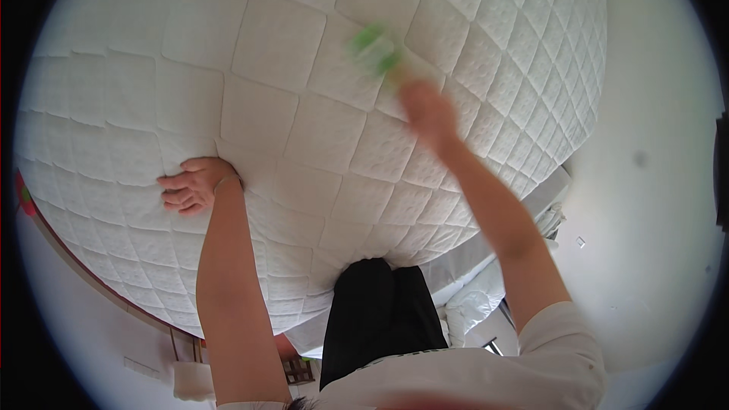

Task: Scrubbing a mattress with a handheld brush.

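A white quilted mattress (281,61) with a diamond pattern fills most of the view. On its left part my left hand (194,184) rests flat, fingers spread, pressing into the surface and holding nothing. My right hand (430,110) reaches farther out, right of the middle, its fingers closed round the handle of a green-and-white brush (376,49). Motion smears both the brush and that hand. The brush head is over the mattress; whether it touches the fabric I cannot tell.
My knee in black trousers (372,311) presses on the mattress's near edge. A pale wall (645,205) rises along the right. Crumpled white bedding (477,302) lies below the near right edge. At the lower left stands something with a white cushion-like part (193,381).
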Available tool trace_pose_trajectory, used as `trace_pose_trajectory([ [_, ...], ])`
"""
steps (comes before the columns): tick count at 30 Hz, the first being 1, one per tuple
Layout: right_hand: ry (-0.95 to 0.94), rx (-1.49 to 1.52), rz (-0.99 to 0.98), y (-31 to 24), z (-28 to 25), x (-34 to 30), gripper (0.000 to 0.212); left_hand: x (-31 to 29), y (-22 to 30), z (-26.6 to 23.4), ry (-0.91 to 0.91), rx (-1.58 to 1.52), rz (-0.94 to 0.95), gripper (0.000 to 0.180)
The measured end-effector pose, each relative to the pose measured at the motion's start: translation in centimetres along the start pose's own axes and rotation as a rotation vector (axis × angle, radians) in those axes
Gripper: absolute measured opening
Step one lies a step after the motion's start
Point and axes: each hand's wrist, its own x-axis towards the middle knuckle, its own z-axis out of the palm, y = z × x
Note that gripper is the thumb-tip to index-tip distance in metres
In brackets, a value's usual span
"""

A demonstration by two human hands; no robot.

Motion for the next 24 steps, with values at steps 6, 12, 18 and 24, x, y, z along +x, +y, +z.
trace_pose_trajectory([
  [6, 0.185, 0.249, 0.57, -0.5, -1.7, -0.9, 0.046, -0.2, 0.3, -0.6, 0.071, -0.041, 0.029, 0.053],
  [12, -0.619, -0.113, 0.081, -1.5, -3.4, -8.3, 0.043, 0.5, -1.0, 0.1, 0.216, -0.009, 0.088, 0.048],
  [18, 0.254, 0.243, 0.448, 6.0, -4.1, 0.2, 0.037, -0.5, 0.0, 0.3, 0.309, -0.038, 0.13, 0.044],
  [24, 0.081, 0.148, 0.267, 9.3, 0.0, -22.8, 0.044, 1.2, -0.4, -1.5, 0.084, -0.01, 0.079, 0.052],
])
